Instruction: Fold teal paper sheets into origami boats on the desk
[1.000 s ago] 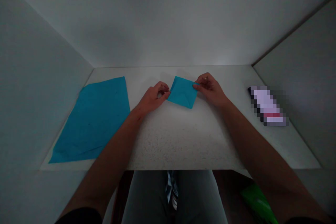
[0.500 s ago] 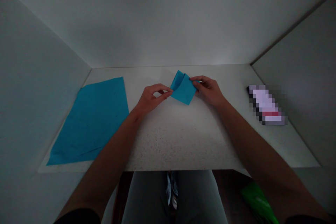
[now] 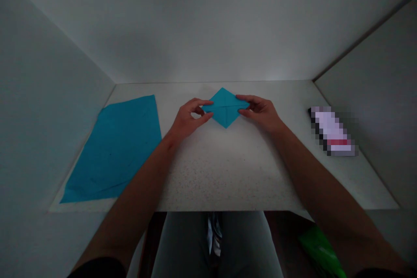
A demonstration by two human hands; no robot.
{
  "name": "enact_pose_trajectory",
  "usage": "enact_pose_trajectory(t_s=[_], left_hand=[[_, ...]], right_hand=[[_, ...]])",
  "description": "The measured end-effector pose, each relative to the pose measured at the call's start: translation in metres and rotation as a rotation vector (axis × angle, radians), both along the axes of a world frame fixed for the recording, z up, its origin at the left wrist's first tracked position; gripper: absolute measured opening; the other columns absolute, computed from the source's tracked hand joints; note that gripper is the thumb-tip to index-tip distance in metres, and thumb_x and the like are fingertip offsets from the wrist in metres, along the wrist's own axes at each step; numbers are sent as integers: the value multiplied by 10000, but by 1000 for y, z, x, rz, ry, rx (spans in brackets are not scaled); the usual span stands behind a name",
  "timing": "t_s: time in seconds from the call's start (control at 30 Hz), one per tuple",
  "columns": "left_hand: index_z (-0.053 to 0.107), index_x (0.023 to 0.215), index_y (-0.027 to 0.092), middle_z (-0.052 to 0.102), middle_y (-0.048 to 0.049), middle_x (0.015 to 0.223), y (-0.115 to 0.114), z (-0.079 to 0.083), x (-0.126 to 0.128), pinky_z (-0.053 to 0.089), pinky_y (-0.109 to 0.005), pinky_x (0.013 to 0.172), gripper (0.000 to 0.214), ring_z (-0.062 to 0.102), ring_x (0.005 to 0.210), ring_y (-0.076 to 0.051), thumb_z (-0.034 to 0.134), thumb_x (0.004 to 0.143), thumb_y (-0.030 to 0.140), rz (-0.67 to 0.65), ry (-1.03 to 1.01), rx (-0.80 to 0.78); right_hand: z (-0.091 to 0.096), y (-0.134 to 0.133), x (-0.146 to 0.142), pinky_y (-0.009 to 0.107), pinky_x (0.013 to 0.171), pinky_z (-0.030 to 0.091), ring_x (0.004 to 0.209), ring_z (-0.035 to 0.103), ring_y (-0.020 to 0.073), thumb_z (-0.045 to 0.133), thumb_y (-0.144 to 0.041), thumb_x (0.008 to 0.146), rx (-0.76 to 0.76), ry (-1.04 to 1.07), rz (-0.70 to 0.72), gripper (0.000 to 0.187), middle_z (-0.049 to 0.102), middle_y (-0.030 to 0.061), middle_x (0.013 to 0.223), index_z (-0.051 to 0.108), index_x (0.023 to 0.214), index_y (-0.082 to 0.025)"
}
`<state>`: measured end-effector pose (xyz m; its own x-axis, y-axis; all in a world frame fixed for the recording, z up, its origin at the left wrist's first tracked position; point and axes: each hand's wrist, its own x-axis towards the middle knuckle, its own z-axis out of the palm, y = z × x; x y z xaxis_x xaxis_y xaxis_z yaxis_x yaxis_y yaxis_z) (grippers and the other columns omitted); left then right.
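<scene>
A small folded piece of blue paper (image 3: 225,108) is held as a diamond just above the speckled white table (image 3: 224,173), towards its back middle. My left hand (image 3: 188,118) pinches its left corner between thumb and fingers. My right hand (image 3: 260,112) pinches its right corner the same way. A crease runs across the paper between the two hands.
A large flat blue sheet (image 3: 115,147) lies on the left part of the table. A blurred-out oblong object (image 3: 332,131) lies at the right. White walls close in the table at back, left and right. My lap and something green (image 3: 321,252) show below the front edge.
The small blue paper lay as a flat folded square; both hands lifted it, opened it and turned it into a diamond shape held by its side corners.
</scene>
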<state>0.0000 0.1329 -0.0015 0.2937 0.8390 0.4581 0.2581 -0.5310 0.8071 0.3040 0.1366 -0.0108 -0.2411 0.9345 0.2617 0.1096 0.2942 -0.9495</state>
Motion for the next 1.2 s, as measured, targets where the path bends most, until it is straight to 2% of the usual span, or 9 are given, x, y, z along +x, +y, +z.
enact_pose_trajectory(t_s=[0.1, 0.27, 0.37, 0.43, 0.57, 0.7, 0.8, 1.03, 1.2], left_hand=[[787, 1218, 241, 772, -44, 1052, 0, 0, -1, 606, -266, 787, 402, 694, 785, -115, 871, 861, 404, 32, 18, -27], [811, 1036, 226, 744, -33, 908, 1, 2, -1, 569, -268, 727, 207, 659, 755, -128, 808, 912, 392, 70, 46, -14], [740, 852, 206, 687, -29, 870, -2, 2, 3, 543, -270, 690, 171, 623, 737, -127, 814, 887, 357, 14, 19, 43], [667, 818, 204, 671, -28, 887, -5, 2, 7, 539, -277, 703, 205, 619, 750, -128, 813, 872, 338, -52, 26, 55], [621, 931, 215, 685, -14, 903, -13, -1, 13, 520, -272, 689, 250, 618, 737, -125, 824, 851, 338, -173, 116, -38], [614, 1241, 236, 730, -7, 900, -17, -1, 16, 502, -267, 646, 528, 635, 713, -139, 883, 821, 410, -245, 147, -156], [560, 1423, 246, 752, -1, 891, -18, -1, 16, 508, -272, 649, 637, 649, 686, -139, 839, 879, 426, -264, 158, -202], [557, 1499, 242, 762, -13, 871, -14, -8, 16, 521, -281, 677, 659, 676, 710, -155, 795, 896, 358, -266, 194, -142], [480, 1586, 256, 749, 0, 865, -13, -10, 13, 504, -256, 648, 714, 656, 679, -137, 713, 910, 270, -236, 191, -140]], right_hand=[[1, 0, -1, 370, 833, 600, 891, 697, 198, 926, -516, 796, 1, 1, 20, 567, 791, 53, 1109, 791, 1300, -292], [7, 0, -4, 372, 835, 590, 916, 695, 206, 885, -530, 840, 49, -31, -9, 357, 765, 49, 1029, 844, 1101, -290], [12, -1, -6, 357, 749, 588, 825, 661, 184, 885, -573, 827, 84, -38, -58, 312, 720, 46, 1008, 832, 947, -290], [14, -2, -11, 356, 738, 597, 791, 653, 175, 866, -609, 837, 59, -25, -70, 349, 712, 45, 1002, 806, 944, -282], [13, -6, -26, 349, 795, 614, 857, 686, 182, 818, -628, 882, 3, 11, -45, 441, 731, 48, 1038, 739, 1132, -275], [7, -13, -39, 341, 823, 612, 933, 697, 190, 852, -578, 868, 27, -7, 22, 558, 727, 59, 1154, 672, 1318, -303], [4, -17, -44, 342, 823, 610, 972, 697, 199, 875, -514, 861, 58, -42, 57, 638, 707, 65, 1232, 629, 1418, -323], [3, -20, -48, 332, 790, 623, 967, 672, 195, 838, -475, 903, 106, -148, 130, 751, 647, 85, 1363, 533, 1579, -359], [1, -20, -44, 330, 733, 638, 914, 633, 176, 836, -486, 906, 194, -202, 112, 743, 535, 77, 1425, 536, 1584, -433]])
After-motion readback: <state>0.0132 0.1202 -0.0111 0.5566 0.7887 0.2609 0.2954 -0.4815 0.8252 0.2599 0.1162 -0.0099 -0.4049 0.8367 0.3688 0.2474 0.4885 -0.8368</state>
